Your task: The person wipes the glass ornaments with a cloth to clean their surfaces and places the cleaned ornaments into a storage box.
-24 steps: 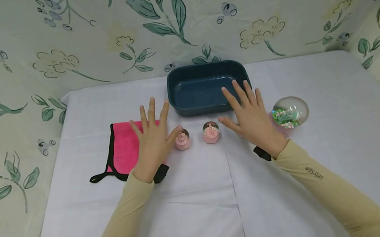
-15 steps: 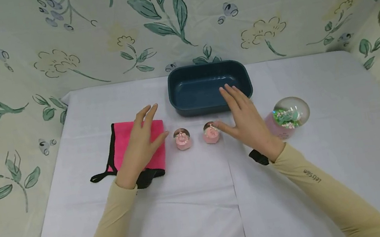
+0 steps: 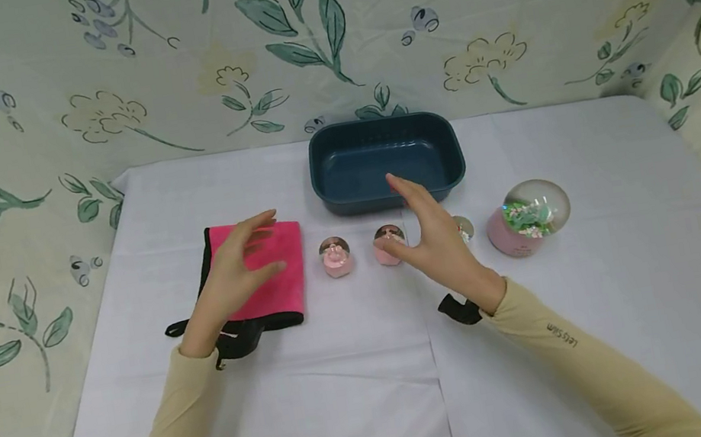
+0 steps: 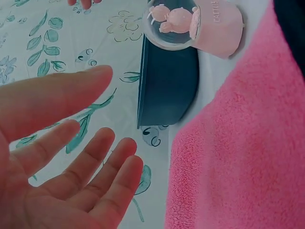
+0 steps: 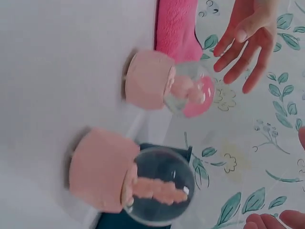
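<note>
My left hand [image 3: 223, 290] hovers over the folded pink cloth [image 3: 282, 292] with black edging, thumb and fingers apart and nothing between them. Right of the cloth stands a small snow globe [image 3: 336, 258] on a pink base. Another small snow globe [image 3: 389, 231] is beside it, partly covered in the head view by the thumb of my right hand [image 3: 448, 252]. That hand also holds nothing, its fingers loosely spread. Behind it peeks a clear dome [image 3: 467, 228], mostly hidden. In the right wrist view, a pink figure shows inside the nearer globe [image 5: 159, 188].
A dark blue rectangular basin [image 3: 392, 200] stands at the back of the white-covered table [image 3: 356, 418]. To the right a larger snow globe [image 3: 532, 219] with green glitter leans on its pink base. A floral cloth backdrop [image 3: 171, 63] rises behind the table's far edge.
Both hands have drawn back toward the person and turned from palms down to palms facing inward. The left has shifted left, uncovering cloth; the right has shifted left, over a small globe.
</note>
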Tool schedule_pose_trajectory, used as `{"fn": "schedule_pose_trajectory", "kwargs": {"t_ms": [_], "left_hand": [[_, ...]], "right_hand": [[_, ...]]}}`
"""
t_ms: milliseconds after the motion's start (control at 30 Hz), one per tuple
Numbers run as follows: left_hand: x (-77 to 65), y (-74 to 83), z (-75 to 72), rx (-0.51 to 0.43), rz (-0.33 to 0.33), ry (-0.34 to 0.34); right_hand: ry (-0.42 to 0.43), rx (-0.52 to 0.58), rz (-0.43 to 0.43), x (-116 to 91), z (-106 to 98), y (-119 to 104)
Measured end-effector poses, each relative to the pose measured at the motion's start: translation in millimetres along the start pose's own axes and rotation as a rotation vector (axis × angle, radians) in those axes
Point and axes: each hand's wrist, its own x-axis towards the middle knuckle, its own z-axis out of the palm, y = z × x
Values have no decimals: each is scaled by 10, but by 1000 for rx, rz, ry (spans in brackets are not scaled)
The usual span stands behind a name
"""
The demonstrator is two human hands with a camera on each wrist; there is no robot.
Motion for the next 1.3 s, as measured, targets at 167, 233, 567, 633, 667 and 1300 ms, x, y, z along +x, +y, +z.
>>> {"fn": "schedule_pose_trajectory", "kwargs": {"t_ms": [167,233,567,633,667,1300], "left_hand": [[-21,-75,0,-41,-78,-41],[-20,-115,5,-44,-103,-55],[-4,-229,28,-58,-165,-115],[1,-248,37,-34,-182,-129],[4,-260,44,-21,-190,-136],[67,-496,155,96,-191,-198]], "right_hand": [[13,153,39,-34,175,-108],[4,189,56,-54,246,-134],[-45,275,155,-116,591,-132],[-52,291,184,-121,654,-117],[-52,297,197,-123,683,-110],[-115,335,402,-126,997,56]]}}
